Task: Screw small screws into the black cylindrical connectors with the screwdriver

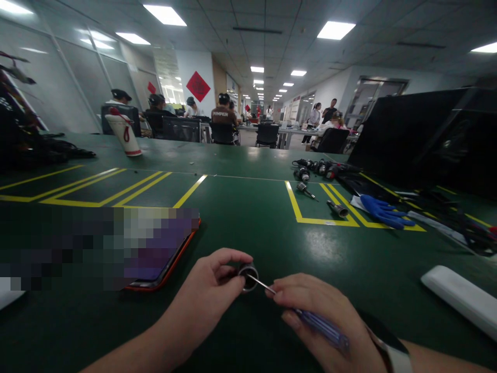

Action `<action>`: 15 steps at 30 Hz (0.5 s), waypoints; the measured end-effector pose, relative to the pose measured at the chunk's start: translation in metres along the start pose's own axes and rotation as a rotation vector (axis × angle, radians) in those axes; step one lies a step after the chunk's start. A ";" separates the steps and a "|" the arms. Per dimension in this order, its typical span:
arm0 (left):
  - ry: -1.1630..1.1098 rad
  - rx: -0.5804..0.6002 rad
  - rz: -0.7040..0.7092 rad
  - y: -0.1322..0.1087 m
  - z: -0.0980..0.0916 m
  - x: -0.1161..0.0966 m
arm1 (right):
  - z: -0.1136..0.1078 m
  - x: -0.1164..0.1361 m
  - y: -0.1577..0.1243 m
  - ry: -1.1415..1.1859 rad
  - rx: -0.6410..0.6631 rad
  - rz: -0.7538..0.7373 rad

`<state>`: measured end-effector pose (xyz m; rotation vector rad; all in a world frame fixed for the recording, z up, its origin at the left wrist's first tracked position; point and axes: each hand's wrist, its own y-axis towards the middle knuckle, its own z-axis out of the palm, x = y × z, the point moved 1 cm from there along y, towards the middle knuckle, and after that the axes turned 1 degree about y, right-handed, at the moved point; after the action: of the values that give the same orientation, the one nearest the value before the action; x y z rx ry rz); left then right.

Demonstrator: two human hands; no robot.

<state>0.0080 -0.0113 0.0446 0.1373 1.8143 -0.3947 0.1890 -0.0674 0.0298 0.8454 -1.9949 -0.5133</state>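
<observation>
My left hand [212,290] pinches a small round black-and-silver metal part [248,274] just above the green table [248,233]. My right hand [322,316] is closed around a screwdriver with a blue translucent handle [320,326]. Its thin metal shaft points up and left, with the tip inside the opening of the round part. Both hands are near the table's front edge, close together.
A phone in an orange case [163,264] lies left of my hands. Several small metal tools [322,171] and a blue glove [382,211] lie at the right back, by a black monitor [419,134]. A white bar [462,298] lies at the right. People sit at far desks.
</observation>
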 end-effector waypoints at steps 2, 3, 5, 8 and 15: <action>0.008 0.006 0.029 0.000 0.001 0.000 | 0.000 0.000 -0.001 -0.061 0.017 -0.028; 0.013 0.005 0.035 0.000 0.001 -0.001 | 0.001 0.000 -0.001 -0.086 0.023 -0.041; 0.021 0.002 0.039 -0.001 0.002 0.000 | 0.001 0.001 -0.001 -0.126 0.029 -0.063; 0.030 -0.010 0.059 0.000 0.002 0.001 | 0.000 0.003 -0.001 -0.177 0.025 -0.079; 0.069 0.012 0.156 0.002 0.002 0.010 | 0.000 0.006 -0.001 -0.251 -0.067 -0.163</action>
<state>0.0079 -0.0117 0.0344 0.3019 1.8548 -0.2937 0.1867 -0.0721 0.0324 0.9451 -2.1309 -0.8097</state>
